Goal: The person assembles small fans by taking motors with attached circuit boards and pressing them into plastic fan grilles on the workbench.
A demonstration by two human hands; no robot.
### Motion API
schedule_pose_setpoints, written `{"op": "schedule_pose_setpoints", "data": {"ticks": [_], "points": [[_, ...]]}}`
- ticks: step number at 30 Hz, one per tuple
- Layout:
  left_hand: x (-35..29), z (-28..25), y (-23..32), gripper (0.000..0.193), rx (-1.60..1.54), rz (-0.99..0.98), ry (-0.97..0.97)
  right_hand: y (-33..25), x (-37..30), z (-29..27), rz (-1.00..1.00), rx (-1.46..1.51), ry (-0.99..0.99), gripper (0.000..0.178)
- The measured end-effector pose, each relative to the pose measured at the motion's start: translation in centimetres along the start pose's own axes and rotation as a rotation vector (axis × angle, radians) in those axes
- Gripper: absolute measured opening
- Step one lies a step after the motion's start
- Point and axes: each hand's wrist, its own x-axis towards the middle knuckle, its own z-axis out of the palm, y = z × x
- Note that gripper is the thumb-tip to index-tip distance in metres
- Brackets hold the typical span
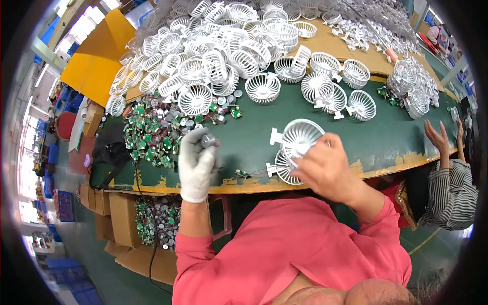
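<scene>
My left hand (194,170), in a white glove, is raised over the table's near edge and pinches a small grey motor (208,141) between its fingers. My bare right hand (329,170) grips the rim of a white plastic fan guard (299,133), its slatted bowl facing up. Directly below that lies a second white fan guard (285,170), partly hidden by the first one and by my fingers. A small green circuit board with wires (243,174) rests by the table edge, between my hands.
White fan guards (195,99) heap up at the back. Green circuit boards and motors (152,132) pile on the left, beside a black bag (109,145). A screwdriver-like orange handle (391,55) lies back right. Another person's hands (438,136) are at the right.
</scene>
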Motion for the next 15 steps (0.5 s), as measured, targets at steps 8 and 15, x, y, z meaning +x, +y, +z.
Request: {"op": "schedule_pose_setpoints", "data": {"ticks": [8,15], "points": [[-2.6,0.4,1.4,0.034,-0.023,-0.117,-0.219,-0.8,-2.0,1.8,-0.036,0.038,-0.182,0.032],[-3.3,3.8,0.7,0.053,0.183,-0.051,-0.509,-2.0,-0.2,1.0,-0.043,0.175,0.03,0.053]]}}
